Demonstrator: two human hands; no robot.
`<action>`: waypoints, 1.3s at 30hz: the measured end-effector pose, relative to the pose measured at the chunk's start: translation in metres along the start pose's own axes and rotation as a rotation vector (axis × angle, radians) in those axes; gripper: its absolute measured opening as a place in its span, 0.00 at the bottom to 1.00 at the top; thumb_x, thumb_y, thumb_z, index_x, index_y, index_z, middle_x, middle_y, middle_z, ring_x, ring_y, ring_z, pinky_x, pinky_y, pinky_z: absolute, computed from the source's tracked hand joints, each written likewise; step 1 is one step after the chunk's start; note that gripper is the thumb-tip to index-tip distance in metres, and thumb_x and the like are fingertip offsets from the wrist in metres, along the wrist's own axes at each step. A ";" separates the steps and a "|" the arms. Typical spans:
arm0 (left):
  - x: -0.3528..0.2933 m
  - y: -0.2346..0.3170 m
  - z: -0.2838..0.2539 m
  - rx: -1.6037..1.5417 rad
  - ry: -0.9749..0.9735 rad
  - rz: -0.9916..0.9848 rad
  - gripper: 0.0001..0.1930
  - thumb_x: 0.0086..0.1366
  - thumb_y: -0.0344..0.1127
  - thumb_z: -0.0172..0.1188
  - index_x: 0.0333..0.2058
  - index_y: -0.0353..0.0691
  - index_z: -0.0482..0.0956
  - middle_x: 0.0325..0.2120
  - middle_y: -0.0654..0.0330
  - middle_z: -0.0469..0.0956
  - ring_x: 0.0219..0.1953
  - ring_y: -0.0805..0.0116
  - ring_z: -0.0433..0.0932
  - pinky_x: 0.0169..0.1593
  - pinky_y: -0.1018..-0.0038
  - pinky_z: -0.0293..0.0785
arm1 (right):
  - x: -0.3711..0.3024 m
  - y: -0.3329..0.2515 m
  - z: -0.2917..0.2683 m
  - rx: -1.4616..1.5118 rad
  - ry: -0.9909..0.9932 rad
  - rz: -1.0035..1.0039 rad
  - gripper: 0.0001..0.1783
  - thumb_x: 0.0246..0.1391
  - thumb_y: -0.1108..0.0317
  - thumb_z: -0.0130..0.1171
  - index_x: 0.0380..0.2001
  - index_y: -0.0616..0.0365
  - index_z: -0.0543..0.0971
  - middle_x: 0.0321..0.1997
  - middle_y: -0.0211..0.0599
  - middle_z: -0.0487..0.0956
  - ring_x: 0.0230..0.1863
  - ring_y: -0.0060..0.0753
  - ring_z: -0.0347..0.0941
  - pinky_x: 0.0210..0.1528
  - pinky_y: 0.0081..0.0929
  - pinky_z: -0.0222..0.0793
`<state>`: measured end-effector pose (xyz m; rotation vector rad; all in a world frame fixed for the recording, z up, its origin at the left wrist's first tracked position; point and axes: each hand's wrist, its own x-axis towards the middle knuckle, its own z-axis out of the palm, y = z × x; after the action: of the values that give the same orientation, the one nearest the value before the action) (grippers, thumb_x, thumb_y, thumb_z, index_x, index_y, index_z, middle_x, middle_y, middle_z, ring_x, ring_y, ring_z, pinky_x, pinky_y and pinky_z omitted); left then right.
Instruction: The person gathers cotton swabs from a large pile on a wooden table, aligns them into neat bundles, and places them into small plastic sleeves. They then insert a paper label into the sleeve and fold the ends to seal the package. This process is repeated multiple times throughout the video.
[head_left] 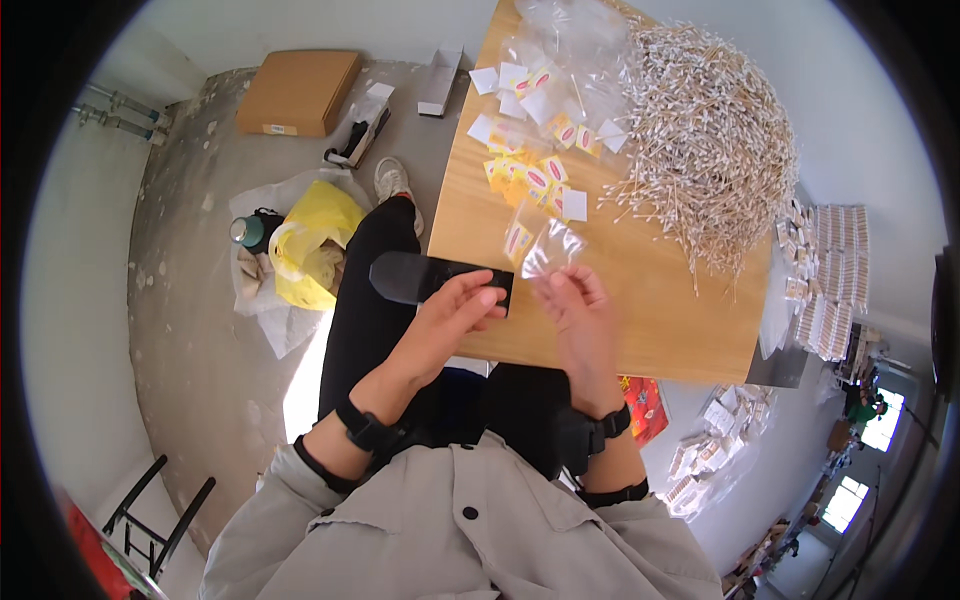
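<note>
My right hand (584,325) pinches a small clear plastic bag (552,249) between thumb and fingers, above the near part of the wooden table (640,310). My left hand (452,322) is beside it with fingers loosely curved and slightly apart; I see nothing in them. Under those fingers a flat black object with a rounded end (400,277) juts over the table's left edge; its kind is unclear. Just past the bag lie yellow-and-white printed cards (535,180) and white cards (574,205). A large heap of cotton swabs (705,130) covers the far right of the table.
More clear bags (580,35) lie at the table's far end. Bundled swab packs (838,260) are stacked beyond its right edge. On the floor at left are a cardboard box (300,92), a yellow plastic bag (318,235) and a teal-lidded bottle (245,231).
</note>
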<state>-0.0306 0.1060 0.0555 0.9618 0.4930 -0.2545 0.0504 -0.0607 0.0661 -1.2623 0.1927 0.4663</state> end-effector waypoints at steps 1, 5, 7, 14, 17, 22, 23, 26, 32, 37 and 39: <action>0.005 -0.001 0.003 -0.109 -0.005 -0.044 0.19 0.73 0.42 0.52 0.55 0.36 0.70 0.43 0.62 0.79 0.46 0.74 0.77 0.50 0.78 0.71 | -0.010 0.012 0.004 0.082 -0.015 0.051 0.08 0.60 0.72 0.61 0.41 0.60 0.76 0.43 0.36 0.82 0.40 0.23 0.77 0.45 0.21 0.71; 0.008 -0.013 -0.005 -0.346 0.063 -0.083 0.13 0.71 0.39 0.56 0.50 0.40 0.74 0.40 0.65 0.80 0.44 0.77 0.77 0.49 0.78 0.72 | -0.038 0.044 0.003 0.035 -0.106 0.061 0.08 0.60 0.74 0.59 0.42 0.59 0.75 0.43 0.34 0.81 0.49 0.27 0.78 0.51 0.27 0.75; 0.009 -0.018 -0.011 -0.383 0.110 -0.055 0.11 0.69 0.33 0.59 0.48 0.40 0.75 0.39 0.65 0.80 0.41 0.78 0.78 0.46 0.80 0.74 | -0.041 0.057 -0.008 -0.087 -0.157 0.068 0.10 0.60 0.75 0.59 0.45 0.60 0.76 0.45 0.34 0.80 0.50 0.26 0.77 0.52 0.25 0.73; -0.006 -0.006 -0.019 0.085 0.078 0.290 0.08 0.68 0.27 0.58 0.44 0.33 0.77 0.35 0.62 0.80 0.37 0.79 0.77 0.44 0.81 0.74 | -0.038 0.035 -0.012 -0.276 -0.204 0.045 0.14 0.63 0.69 0.56 0.50 0.62 0.77 0.47 0.30 0.79 0.42 0.20 0.74 0.49 0.22 0.69; -0.012 -0.001 -0.023 0.292 0.072 0.318 0.08 0.68 0.27 0.57 0.44 0.34 0.78 0.36 0.64 0.80 0.38 0.81 0.76 0.44 0.82 0.73 | -0.038 0.007 -0.001 -0.366 -0.241 0.104 0.14 0.62 0.64 0.58 0.45 0.63 0.80 0.42 0.28 0.80 0.40 0.19 0.73 0.45 0.20 0.67; -0.019 0.008 -0.019 0.611 0.079 0.356 0.13 0.63 0.28 0.62 0.47 0.35 0.77 0.38 0.61 0.79 0.41 0.74 0.77 0.47 0.77 0.72 | -0.033 0.023 -0.007 -0.597 -0.288 -0.010 0.10 0.58 0.66 0.64 0.37 0.63 0.82 0.33 0.28 0.79 0.35 0.17 0.71 0.38 0.20 0.67; -0.019 0.007 -0.020 0.712 0.070 0.428 0.17 0.61 0.29 0.65 0.49 0.36 0.77 0.40 0.59 0.78 0.43 0.71 0.77 0.49 0.75 0.72 | -0.033 0.025 -0.007 -0.563 -0.277 -0.005 0.10 0.58 0.66 0.64 0.36 0.64 0.82 0.33 0.28 0.78 0.34 0.17 0.71 0.37 0.19 0.67; -0.022 0.007 -0.019 0.958 -0.007 0.561 0.31 0.52 0.35 0.73 0.55 0.36 0.72 0.45 0.51 0.74 0.49 0.56 0.75 0.54 0.66 0.69 | -0.034 0.033 -0.004 -0.477 -0.233 0.021 0.10 0.57 0.67 0.64 0.35 0.65 0.82 0.31 0.27 0.78 0.31 0.15 0.71 0.34 0.17 0.66; -0.017 -0.016 -0.016 1.180 0.076 0.650 0.47 0.43 0.36 0.77 0.63 0.37 0.63 0.49 0.49 0.71 0.52 0.49 0.72 0.57 0.61 0.67 | -0.040 0.037 0.009 -0.352 -0.148 0.092 0.08 0.56 0.70 0.64 0.32 0.66 0.81 0.29 0.28 0.78 0.29 0.15 0.73 0.32 0.17 0.70; -0.017 -0.019 -0.013 1.100 0.095 0.648 0.45 0.45 0.36 0.75 0.63 0.37 0.63 0.48 0.51 0.72 0.52 0.50 0.72 0.57 0.61 0.67 | -0.043 0.046 0.015 -0.340 -0.089 0.048 0.06 0.54 0.73 0.64 0.32 0.65 0.79 0.29 0.28 0.77 0.29 0.16 0.73 0.32 0.17 0.72; -0.016 -0.020 -0.013 1.096 0.106 0.688 0.45 0.45 0.35 0.75 0.63 0.37 0.64 0.48 0.51 0.72 0.52 0.50 0.72 0.57 0.60 0.67 | -0.043 0.049 0.017 -0.321 -0.084 0.047 0.06 0.55 0.73 0.64 0.32 0.64 0.78 0.29 0.28 0.77 0.29 0.16 0.72 0.32 0.17 0.72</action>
<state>-0.0569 0.1058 0.0433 2.1514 0.0500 0.1932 -0.0113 -0.0437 0.0456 -1.5506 0.0779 0.6072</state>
